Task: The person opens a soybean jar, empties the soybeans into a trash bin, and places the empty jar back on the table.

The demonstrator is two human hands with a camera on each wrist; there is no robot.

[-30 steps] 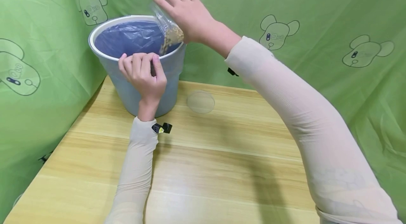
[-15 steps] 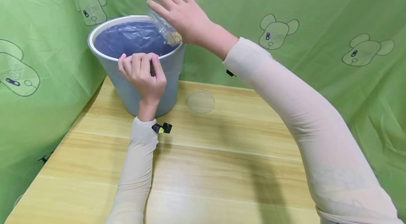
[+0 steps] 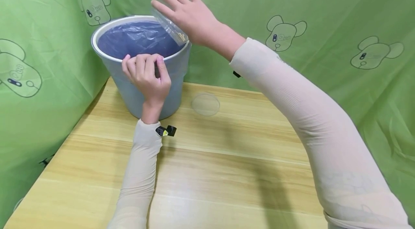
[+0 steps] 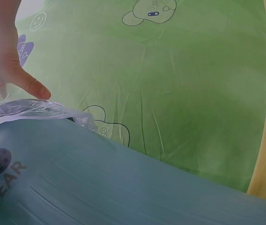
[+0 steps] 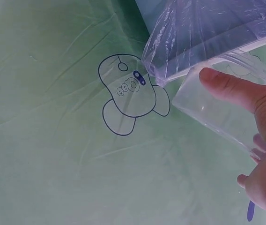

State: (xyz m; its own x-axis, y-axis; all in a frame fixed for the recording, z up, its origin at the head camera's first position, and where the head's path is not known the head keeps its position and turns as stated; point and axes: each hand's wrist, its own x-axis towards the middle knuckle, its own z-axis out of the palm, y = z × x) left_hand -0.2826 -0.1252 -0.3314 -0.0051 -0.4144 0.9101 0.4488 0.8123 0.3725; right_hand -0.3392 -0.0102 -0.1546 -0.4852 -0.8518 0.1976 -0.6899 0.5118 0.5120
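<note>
The clear plastic container is tipped mouth-down over the far right rim of the blue bin, its lip just above the bin's white edge, with a few tan grains clinging near its lower end. The right hand holds it from above, fingers spread and straight over its top and the thumb pressed along its side (the right wrist view shows this). The bin, lined with a purple bag, stands at the table's far left corner, hard against the green cloth backdrop. The left hand curls over the bin's near rim, gripping it. A clear round lid lies flat just right of the bin; the tabletop nearer the person is bare wood.
</note>
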